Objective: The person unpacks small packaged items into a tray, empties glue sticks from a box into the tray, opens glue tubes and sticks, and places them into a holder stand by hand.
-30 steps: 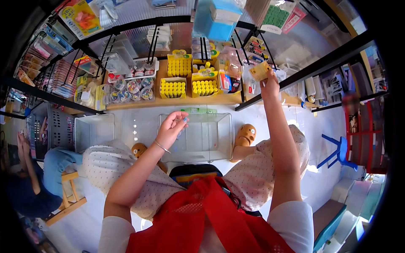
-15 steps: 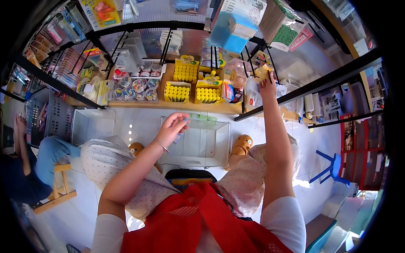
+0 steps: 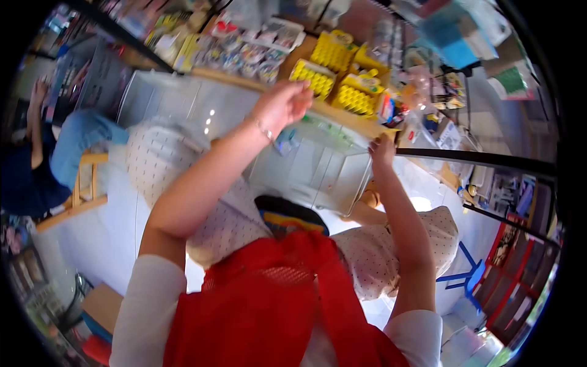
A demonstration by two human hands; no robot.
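The floor under me is pale and shiny, and a clear bin [image 3: 318,174] stands on it between my feet, with a small blue thing [image 3: 287,142] inside toward its left. Just beyond the bin runs a low wooden shelf [image 3: 362,125], set at a slant across my view; yellow boxes [image 3: 313,78] of yellow-capped sticks sit on it in a cluster, with round clear tubs [image 3: 244,58] to their left and hanging packets to their right. A black bar [image 3: 483,157] runs off to my right, and past it I see a blue chair [image 3: 471,281] beside a red rack [image 3: 520,275]. On my left another person, in jeans [image 3: 92,140], sits on a wooden stool [image 3: 85,183] close to a grey basket [image 3: 110,70]. My right arm reaches forward, nearly straight, and my right hand [image 3: 382,150] is by the bin's far right corner, above the shelf's near edge. Its fingers are closed on a small yellowish packet [image 3: 390,133], which pokes out past my fingertips; the blur hides what is printed on it. My left arm is bent at the elbow, forearm slanting up across the bin, and my left hand [image 3: 285,103] hangs in front of the yellow boxes with its fingers loosely curled and parted, apparently holding nothing.
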